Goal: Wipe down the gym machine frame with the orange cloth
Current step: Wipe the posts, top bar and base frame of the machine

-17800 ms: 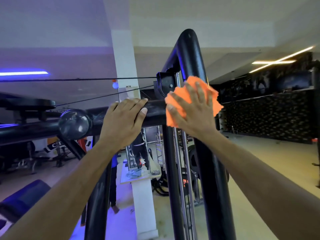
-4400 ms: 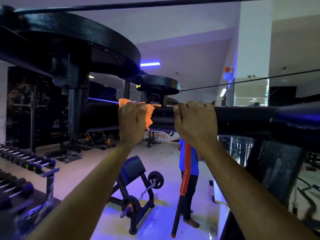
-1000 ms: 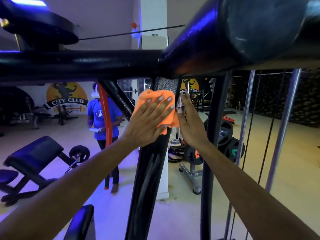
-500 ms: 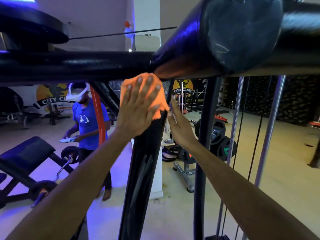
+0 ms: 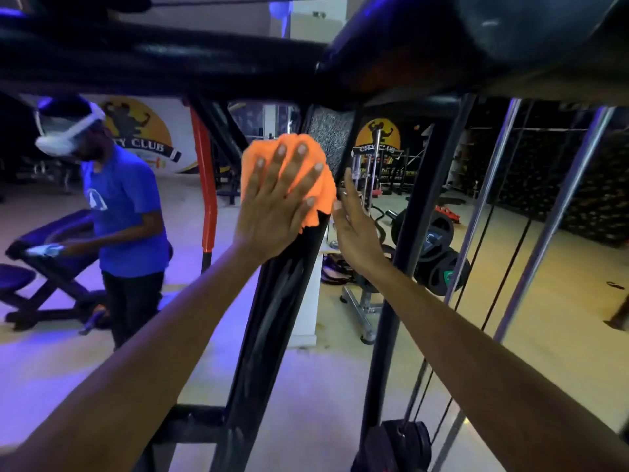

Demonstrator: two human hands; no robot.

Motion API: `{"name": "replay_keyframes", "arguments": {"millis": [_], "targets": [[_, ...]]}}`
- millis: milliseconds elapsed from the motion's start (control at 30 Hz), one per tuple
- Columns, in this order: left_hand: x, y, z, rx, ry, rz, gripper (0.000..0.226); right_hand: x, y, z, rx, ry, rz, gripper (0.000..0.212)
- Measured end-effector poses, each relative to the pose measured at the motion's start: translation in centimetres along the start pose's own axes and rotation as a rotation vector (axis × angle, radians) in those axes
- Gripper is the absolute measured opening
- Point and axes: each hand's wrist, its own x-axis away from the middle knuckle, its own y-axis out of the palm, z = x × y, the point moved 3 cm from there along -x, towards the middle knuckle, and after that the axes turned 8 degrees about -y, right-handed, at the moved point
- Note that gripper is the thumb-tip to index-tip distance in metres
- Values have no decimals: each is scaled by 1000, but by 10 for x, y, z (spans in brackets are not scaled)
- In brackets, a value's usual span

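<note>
In the head view, the left hand (image 5: 279,202) lay flat with fingers spread, pressing the orange cloth (image 5: 299,175) against the black slanted upright (image 5: 272,318) of the gym machine frame, a little below the joint where that post met the thick overhead crossbar (image 5: 163,59). Half a second before, the same hand and cloth had sat higher, right up against the crossbar's underside; they had since slid down the post, leaving a short speckled stretch of it bare above the cloth. That read as a downward wiping stroke under way, with the top of the post done and the long lower run still to cover. The right hand (image 5: 354,229) stood edge-on with straight fingers, its tips touching the post's right side just beside the cloth, holding nothing; it had dropped by about as much as the left. Behind, a person in a blue shirt (image 5: 126,212) stood near a bench (image 5: 37,240), and weight plates (image 5: 439,253) rested on the floor past the post.
</note>
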Motion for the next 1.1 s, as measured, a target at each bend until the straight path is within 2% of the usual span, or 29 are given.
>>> {"name": "replay_keyframes", "arguments": {"millis": [167,233,333,400,567,667,767,833,1000,1100], "targets": [[124,22,-3,-28,150,-172,61,14,8,5,-83,72,-23,63],[113,17,-10,-49,161,-146,59,19,12,7,-93,77,-53,65],[57,4,-9,-52,25,-27,59,24,24,16,-81,107,-72,65],[51,6,-5,-16,-34,-18,60,33,32,20,-89,140,-60,65],[169,27,-12,-27,139,-204,62,51,51,30,-148,174,-56,63],[142,25,-23,-39,177,-143,59,57,65,40,-156,237,-69,66],[94,19,-22,20,45,-45,59,68,74,42,-143,347,-31,63],[107,24,-17,72,23,-66,58,76,78,36,-160,370,0,58],[215,33,-16,-72,298,-285,63,99,82,33,-182,370,-23,51],[175,30,-15,-4,243,-178,57,106,83,40,-175,353,-30,50]]}}
